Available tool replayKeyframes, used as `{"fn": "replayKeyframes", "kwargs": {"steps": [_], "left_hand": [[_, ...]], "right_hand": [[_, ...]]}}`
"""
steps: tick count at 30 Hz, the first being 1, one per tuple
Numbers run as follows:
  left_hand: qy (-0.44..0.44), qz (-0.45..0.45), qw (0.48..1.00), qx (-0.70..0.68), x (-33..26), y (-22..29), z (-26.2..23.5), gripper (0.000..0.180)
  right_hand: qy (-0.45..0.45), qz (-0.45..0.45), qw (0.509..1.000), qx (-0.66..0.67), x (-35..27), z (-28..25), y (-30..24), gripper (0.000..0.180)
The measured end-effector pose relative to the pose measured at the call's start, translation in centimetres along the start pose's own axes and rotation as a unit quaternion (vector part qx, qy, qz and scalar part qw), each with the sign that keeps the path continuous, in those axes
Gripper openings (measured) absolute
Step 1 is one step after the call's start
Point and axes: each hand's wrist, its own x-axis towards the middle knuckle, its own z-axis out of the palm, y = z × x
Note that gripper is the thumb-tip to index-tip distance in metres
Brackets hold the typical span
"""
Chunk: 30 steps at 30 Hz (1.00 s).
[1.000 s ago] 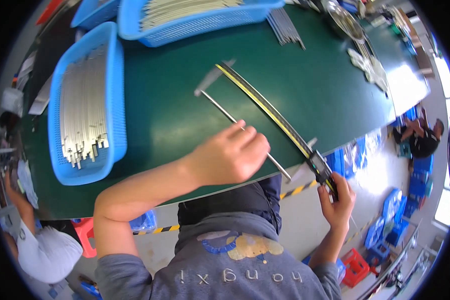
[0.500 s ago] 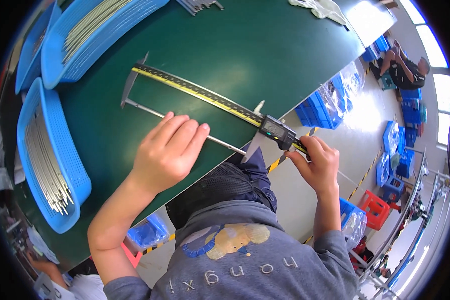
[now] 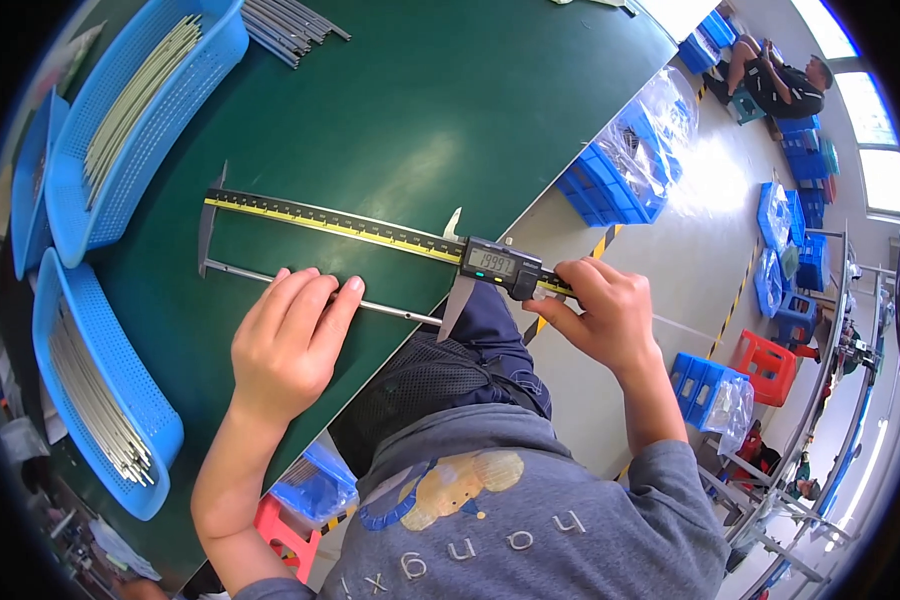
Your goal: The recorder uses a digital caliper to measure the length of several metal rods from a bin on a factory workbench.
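Observation:
A long digital caliper [image 3: 370, 232] with a yellow scale lies across the green table [image 3: 400, 120]. A thin metal rod [image 3: 390, 311] sits between its two jaws. My left hand [image 3: 285, 340] lies flat on the rod, fingers together, pressing it to the table. My right hand [image 3: 600, 315] grips the caliper's beam just right of the sliding display head [image 3: 500, 265], past the table edge.
Two blue baskets [image 3: 100, 380] [image 3: 135, 120] of metal rods stand at the left. Loose rods [image 3: 290, 25] lie at the table's far side. Blue crates [image 3: 620, 170] and a red crate [image 3: 770, 365] stand on the floor to the right. A seated person [image 3: 780, 80] is far off.
The view has swung, so caliper and rod now lie nearer level. My left hand has slid along the rod toward the fixed jaw. My right hand still holds the beam.

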Motion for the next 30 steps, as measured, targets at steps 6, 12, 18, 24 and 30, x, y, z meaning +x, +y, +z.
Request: {"fn": "replayKeyframes", "kwargs": {"steps": [6,12,18,24,30], "left_hand": [[0.022,0.003,1.000,-0.015,0.0,-0.2,0.1,0.018],[0.025,0.001,0.999,-0.025,-0.1,0.0,0.2,0.011],[0.037,0.035,0.998,-0.029,0.5,0.0,-0.3,0.012],[0.158,-0.040,0.976,0.142,5.0,-5.6,-7.1,0.012],[0.101,-0.204,0.954,0.194,6.4,-18.8,-5.8,0.011]], "right_hand": [[0.003,0.016,1.000,0.018,-0.4,0.1,-0.3,0.034],[-0.013,0.026,0.999,0.017,-0.6,-0.3,-0.4,0.029],[-0.003,0.008,0.999,0.032,-0.4,-0.7,0.4,0.027],[-0.019,0.013,0.999,0.045,0.7,-0.6,0.2,0.027],[0.000,-0.055,0.997,0.055,0.8,-0.2,1.2,0.025]]}}
